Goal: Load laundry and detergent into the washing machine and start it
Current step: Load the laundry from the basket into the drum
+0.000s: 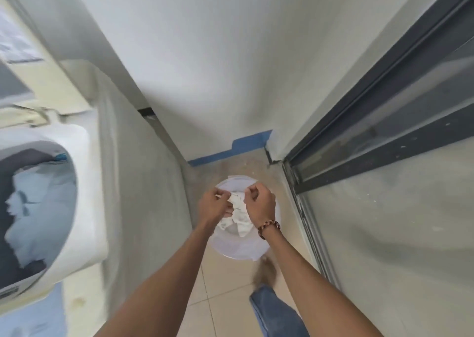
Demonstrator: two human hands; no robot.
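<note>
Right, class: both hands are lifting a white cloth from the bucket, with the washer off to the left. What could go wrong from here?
1. The white cloth hangs below the left hand and right hand; it may drag on the bucket rim and tip it.
2. The washing machine already holds laundry, so the cloth might catch its rim and fall to the floor.

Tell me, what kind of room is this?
Probably a small laundry corner at home. A top-loading washing machine stands open with pale clothes inside, and both hands lift a white cloth from a white laundry basket on the tiled floor.
</note>
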